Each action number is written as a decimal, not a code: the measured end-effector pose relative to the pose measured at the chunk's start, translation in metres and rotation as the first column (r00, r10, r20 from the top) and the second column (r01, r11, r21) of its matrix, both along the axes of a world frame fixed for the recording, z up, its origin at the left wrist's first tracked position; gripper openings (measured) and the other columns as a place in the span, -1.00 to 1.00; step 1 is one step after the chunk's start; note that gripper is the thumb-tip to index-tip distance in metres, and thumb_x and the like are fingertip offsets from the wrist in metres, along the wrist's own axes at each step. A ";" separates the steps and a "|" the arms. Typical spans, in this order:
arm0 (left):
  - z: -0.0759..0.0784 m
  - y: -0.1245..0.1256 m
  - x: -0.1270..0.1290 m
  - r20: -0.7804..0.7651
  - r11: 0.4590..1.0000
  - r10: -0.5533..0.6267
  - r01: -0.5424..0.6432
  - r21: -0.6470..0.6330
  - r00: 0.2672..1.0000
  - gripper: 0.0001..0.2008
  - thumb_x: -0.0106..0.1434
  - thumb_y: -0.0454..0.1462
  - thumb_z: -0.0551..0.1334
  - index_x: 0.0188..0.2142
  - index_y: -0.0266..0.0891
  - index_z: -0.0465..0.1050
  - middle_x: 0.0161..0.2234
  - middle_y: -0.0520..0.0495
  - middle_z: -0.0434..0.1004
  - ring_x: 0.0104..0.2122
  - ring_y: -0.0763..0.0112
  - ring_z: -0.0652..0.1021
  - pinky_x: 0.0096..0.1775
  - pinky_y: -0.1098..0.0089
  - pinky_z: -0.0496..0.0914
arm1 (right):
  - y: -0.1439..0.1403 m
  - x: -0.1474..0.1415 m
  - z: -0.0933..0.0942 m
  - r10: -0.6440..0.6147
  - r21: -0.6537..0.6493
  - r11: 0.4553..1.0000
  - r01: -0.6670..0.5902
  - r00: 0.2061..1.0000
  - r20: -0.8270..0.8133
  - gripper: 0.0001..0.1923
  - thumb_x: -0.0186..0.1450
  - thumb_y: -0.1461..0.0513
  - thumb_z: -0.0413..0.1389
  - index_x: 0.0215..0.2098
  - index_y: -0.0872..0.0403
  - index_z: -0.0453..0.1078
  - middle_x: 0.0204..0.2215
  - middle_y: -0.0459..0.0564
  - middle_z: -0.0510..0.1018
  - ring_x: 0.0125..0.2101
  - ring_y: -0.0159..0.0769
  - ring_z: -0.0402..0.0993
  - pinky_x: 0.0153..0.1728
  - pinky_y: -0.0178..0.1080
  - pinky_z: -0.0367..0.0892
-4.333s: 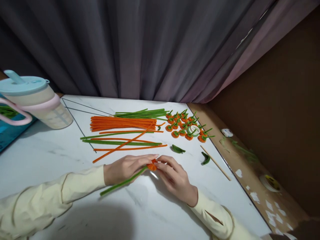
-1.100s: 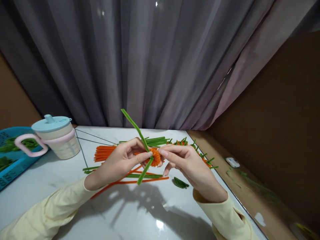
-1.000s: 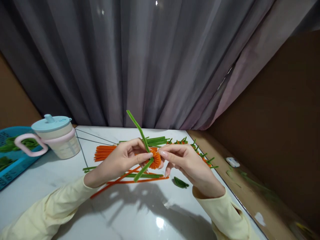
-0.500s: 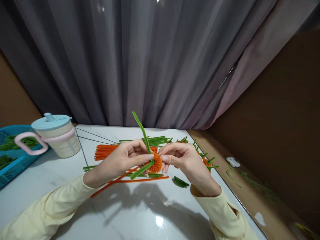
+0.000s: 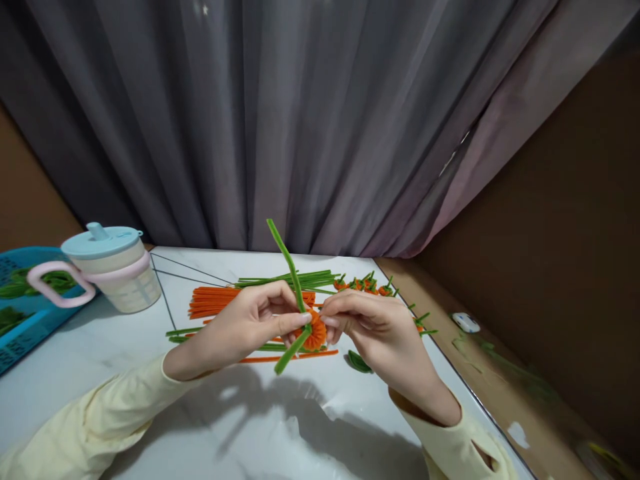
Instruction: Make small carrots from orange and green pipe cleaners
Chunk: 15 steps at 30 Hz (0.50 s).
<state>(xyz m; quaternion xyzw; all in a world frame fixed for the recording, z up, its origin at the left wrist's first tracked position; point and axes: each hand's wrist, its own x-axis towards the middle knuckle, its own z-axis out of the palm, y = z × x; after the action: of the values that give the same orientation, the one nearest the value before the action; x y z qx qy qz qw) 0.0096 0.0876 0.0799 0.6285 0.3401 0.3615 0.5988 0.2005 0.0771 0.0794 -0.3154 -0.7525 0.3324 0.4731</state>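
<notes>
My left hand [image 5: 245, 327] and my right hand [image 5: 380, 330] meet above the white marble table [image 5: 90, 360], both pinching a small orange pipe-cleaner coil [image 5: 315, 337]. A green pipe cleaner [image 5: 290, 267] runs through the coil, rising up-left above my fingers and poking out below them. On the table behind lie a bundle of orange pipe cleaners [image 5: 215, 301], green pipe cleaners [image 5: 295, 279] and several finished orange coils with green stems [image 5: 367, 285].
A cup with a blue lid and pink handle [image 5: 107, 270] stands at the back left, next to a blue basket [image 5: 20, 313] holding green pieces. A green leaf piece [image 5: 357, 362] lies by my right hand. A grey curtain hangs behind; a brown ledge runs along the right.
Both hands lifted the coil and green stem off the table and held them up. Over the last second the green stem's upper end swung slightly right and my right fingers closed over the coil.
</notes>
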 end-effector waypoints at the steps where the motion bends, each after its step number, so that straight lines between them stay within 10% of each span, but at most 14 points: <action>1: 0.000 0.000 0.000 0.001 1.000 -0.008 0.008 -0.001 1.000 -0.79 0.13 -0.20 0.31 -0.44 -0.28 0.34 -0.54 0.07 0.42 -0.53 0.51 0.44 -0.44 0.48 0.38 | 0.001 0.001 0.000 0.021 -0.022 1.000 -0.021 1.000 -0.006 -0.87 0.25 0.29 0.11 -0.45 0.10 0.45 -0.56 -0.07 0.49 -0.59 -0.41 0.43 -0.53 -0.33 0.40; 7: -0.001 0.000 -0.002 0.024 0.999 -0.043 0.044 -0.027 0.999 -0.79 0.14 -0.20 0.30 -0.43 -0.28 0.33 -0.51 0.05 0.43 -0.50 0.50 0.45 -0.44 0.48 0.39 | 0.006 0.001 0.001 0.111 -0.212 0.968 -0.138 0.985 -0.132 -0.83 0.18 0.18 0.21 -0.49 0.12 0.45 -0.59 -0.08 0.48 -0.60 -0.41 0.44 -0.54 -0.35 0.42; 15: -0.003 0.001 -0.004 -0.021 0.993 -0.118 0.117 -0.032 0.993 -0.79 0.16 -0.20 0.29 -0.45 -0.27 0.32 -0.52 0.04 0.45 -0.54 0.52 0.47 -0.49 0.51 0.36 | 0.027 -0.001 -0.019 0.305 -0.447 0.775 -0.447 0.884 -0.354 -0.76 0.06 0.16 0.31 -0.48 0.12 0.39 -0.67 -0.14 0.50 -0.68 -0.43 0.45 -0.63 -0.39 0.41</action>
<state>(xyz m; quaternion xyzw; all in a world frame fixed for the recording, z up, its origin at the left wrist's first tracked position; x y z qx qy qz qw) 0.0054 0.0885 0.0765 0.6423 0.3151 0.3130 0.6247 0.1995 0.1046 0.0609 -0.2254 -0.6138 0.6489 0.3889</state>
